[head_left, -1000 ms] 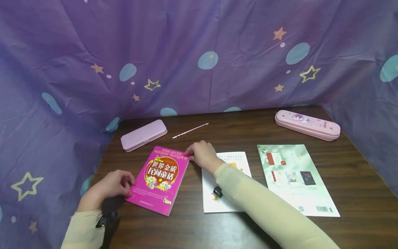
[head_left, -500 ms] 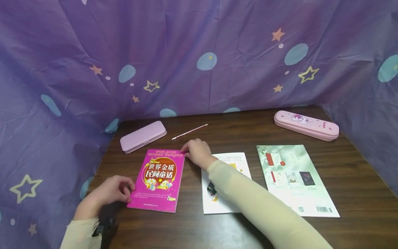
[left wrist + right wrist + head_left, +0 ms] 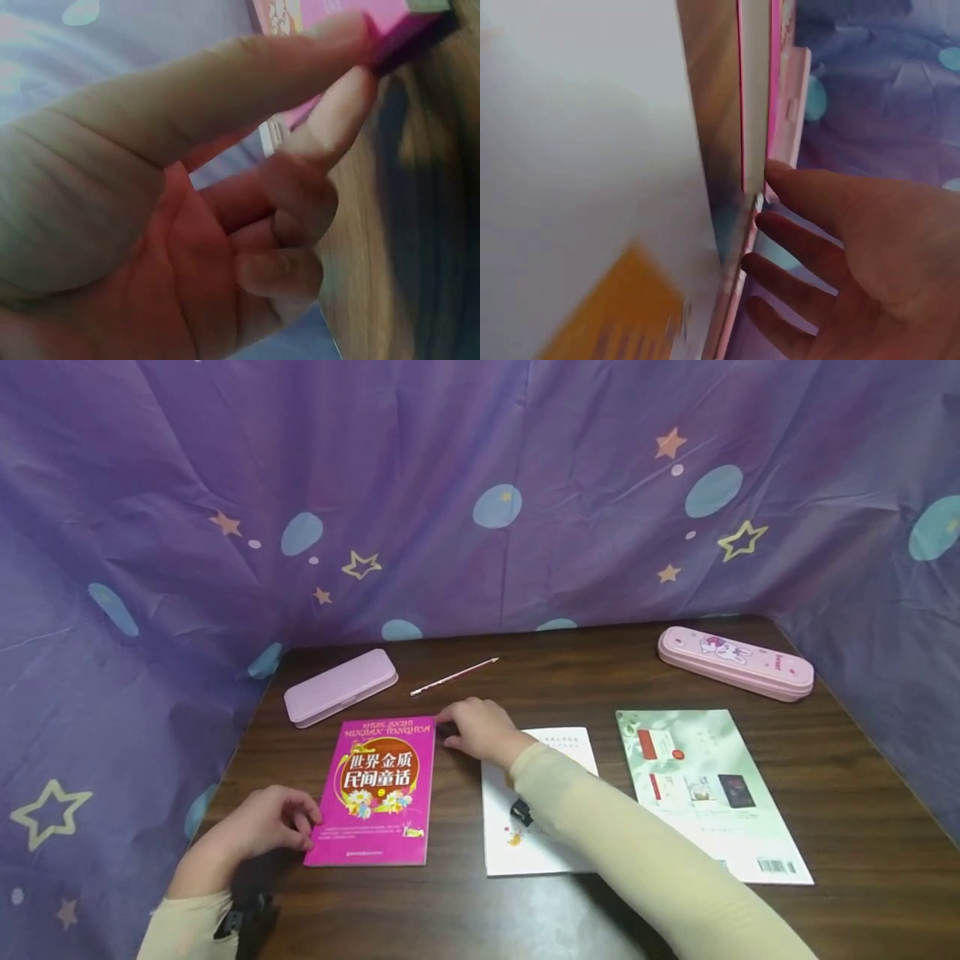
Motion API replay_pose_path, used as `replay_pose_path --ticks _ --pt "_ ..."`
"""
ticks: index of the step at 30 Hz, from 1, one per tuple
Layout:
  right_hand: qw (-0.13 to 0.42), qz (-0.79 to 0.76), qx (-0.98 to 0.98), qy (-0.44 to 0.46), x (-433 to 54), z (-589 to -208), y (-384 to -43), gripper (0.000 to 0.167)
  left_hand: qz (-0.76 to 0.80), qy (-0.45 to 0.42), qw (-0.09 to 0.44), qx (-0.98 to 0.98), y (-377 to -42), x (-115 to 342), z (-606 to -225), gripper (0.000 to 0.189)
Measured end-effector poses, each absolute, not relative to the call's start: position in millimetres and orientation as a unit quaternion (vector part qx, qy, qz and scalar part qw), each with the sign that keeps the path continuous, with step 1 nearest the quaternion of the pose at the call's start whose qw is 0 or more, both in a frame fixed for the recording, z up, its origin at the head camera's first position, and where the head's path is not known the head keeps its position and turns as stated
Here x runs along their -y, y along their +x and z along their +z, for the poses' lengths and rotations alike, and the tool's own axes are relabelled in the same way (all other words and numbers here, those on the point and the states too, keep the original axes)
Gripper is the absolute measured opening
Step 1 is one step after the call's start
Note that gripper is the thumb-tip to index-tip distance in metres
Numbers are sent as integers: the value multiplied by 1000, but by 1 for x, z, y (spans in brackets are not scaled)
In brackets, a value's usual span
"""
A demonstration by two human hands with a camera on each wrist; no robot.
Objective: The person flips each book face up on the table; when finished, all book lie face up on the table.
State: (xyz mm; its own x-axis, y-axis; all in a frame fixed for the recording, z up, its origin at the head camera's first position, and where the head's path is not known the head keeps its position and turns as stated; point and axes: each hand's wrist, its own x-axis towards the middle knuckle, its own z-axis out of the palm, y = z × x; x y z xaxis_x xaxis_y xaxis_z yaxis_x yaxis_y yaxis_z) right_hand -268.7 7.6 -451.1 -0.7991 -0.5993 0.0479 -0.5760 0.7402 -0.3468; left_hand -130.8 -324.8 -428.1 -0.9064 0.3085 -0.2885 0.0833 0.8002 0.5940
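The pink book (image 3: 378, 793) is lying flat on the dark wood-grain desk (image 3: 585, 672), over on the left side, cover up. It's glossy and rectangular, with a round brownish-red badge and some flowers printed on it. The left hand (image 3: 273, 818) has thumb and index finger together, clamped on the book near its lower left corner, other fingers loosely bent. The right hand (image 3: 480, 727) is at the top right corner, thumb tip against the edge, fingers apart and pretty straight, so that grip is open. From the right wrist you get the pale block of pages between thin pink covers. The right sleeve (image 3: 637, 852), smooth cream cloth, crosses over a white book (image 3: 540, 852), and beside that is a pale green booklet (image 3: 712, 793) with a barcode. Farther back: a plain lilac case (image 3: 341, 687), a skinny pencil (image 3: 453, 677) lying slantwise and a rounded rabbit case (image 3: 735, 662). Behind it all hangs a wrinkly purple curtain (image 3: 420, 460) with stars.
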Motion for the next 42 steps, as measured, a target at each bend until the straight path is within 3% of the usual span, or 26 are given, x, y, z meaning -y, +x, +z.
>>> replay_pose_path --ticks 10,16,24,32,37,42 --pt "-24 -155 -935 -317 -84 -451 -249 29 258 74 80 -960 -145 266 -438 14" --pt "-9 -149 -949 -278 -127 -453 -237 30 268 90 39 -958 -150 225 -447 17" --pt "-7 -136 -960 -243 -179 -460 -229 33 184 136 -25 -973 -149 186 -453 46" --pt "-15 -170 -944 -284 -209 -465 -228 26 185 192 -6 -964 -141 151 -457 63" --pt "2 -188 -935 -300 -218 -467 -230 33 176 243 -1 -954 -134 136 -459 55" --pt "30 -188 -938 -289 -221 -468 -230 40 181 260 47 -947 -126 125 -458 53"
